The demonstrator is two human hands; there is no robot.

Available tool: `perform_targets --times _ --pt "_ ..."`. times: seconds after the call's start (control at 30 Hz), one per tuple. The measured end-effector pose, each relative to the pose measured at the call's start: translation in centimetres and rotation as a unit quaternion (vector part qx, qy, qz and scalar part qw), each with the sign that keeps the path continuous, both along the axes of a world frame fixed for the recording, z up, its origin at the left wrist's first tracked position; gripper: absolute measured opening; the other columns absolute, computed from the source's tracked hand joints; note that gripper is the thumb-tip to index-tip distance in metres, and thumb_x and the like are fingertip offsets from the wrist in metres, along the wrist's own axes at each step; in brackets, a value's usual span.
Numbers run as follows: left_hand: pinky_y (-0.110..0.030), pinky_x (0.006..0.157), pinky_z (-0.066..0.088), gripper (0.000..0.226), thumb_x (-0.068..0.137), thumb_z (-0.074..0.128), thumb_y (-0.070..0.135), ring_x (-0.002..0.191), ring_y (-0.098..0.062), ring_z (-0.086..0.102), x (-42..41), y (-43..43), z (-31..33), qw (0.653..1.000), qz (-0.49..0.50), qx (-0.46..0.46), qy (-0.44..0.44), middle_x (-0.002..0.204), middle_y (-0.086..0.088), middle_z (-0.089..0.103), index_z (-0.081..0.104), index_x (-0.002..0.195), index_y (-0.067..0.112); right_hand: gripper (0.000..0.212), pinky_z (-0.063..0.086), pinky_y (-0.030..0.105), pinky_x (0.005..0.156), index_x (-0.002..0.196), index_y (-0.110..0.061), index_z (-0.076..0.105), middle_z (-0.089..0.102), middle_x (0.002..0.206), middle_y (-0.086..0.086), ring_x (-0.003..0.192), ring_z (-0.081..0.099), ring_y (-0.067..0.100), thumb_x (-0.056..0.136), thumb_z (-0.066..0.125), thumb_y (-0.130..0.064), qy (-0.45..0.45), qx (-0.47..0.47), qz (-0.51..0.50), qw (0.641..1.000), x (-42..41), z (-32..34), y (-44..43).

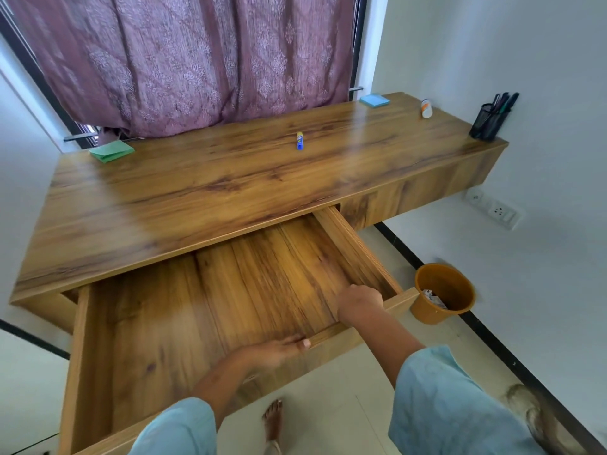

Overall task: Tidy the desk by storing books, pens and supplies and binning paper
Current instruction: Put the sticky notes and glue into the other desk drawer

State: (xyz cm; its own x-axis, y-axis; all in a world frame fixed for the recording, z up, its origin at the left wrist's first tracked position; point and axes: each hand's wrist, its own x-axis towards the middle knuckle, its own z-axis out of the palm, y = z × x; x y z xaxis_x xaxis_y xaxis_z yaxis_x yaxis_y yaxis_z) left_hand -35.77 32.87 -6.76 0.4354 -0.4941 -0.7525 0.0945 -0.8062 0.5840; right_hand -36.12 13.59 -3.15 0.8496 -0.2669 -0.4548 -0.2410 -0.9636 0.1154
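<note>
Drawer (356, 246) pulled far out from under wooden counter (197, 192), inside bare. Right hand (359, 302) curled over drawer's front rim near right corner, fingers wrapped tight on it. Left hand (276, 351) further left on same rim, fingers (290, 340) lying along inner side, thumb against edge, pinching it.

On counter:
- green notes (111, 151) back left
- glue stick (299, 141) middle
- blue pad (374, 100) and small white bottle (426, 109) back right
- mesh pen holder (489, 121) far right

Orange bin (441, 318) on floor beside drawer, crumpled paper (433, 298) inside.
</note>
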Motion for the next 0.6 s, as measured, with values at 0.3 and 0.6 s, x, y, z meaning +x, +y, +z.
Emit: perform_targets --times 0.3,0.6 --pt "-0.042 0.117 0.015 0.073 0.086 0.032 0.070 0.145 -0.025 0.014 -0.2 -0.1 0.0 1.000 0.027 -0.005 0.007 0.158 -0.001 0.015 0.020 0.149 0.034 0.030 0.049 0.042 0.097 0.120 -0.005 0.061 0.060 0.124 0.013 0.112 0.058 0.030 0.093 0.048 -0.008 0.023 0.002 -0.004 1.000 0.6 -1.0 0.0" --pt "-0.030 0.113 0.023 0.065 0.091 0.032 0.064 0.140 -0.017 0.029 -0.9 0.0 0.2 0.997 0.044 0.002 -0.062 0.152 0.003 0.032 0.035 0.145 0.026 0.038 0.046 0.044 0.101 0.130 -0.003 0.053 0.053 0.132 0.018 0.120 0.053 0.034 0.092 0.049 -0.009 0.101 -0.018 0.014 0.995 1.6 -0.7 2.1"
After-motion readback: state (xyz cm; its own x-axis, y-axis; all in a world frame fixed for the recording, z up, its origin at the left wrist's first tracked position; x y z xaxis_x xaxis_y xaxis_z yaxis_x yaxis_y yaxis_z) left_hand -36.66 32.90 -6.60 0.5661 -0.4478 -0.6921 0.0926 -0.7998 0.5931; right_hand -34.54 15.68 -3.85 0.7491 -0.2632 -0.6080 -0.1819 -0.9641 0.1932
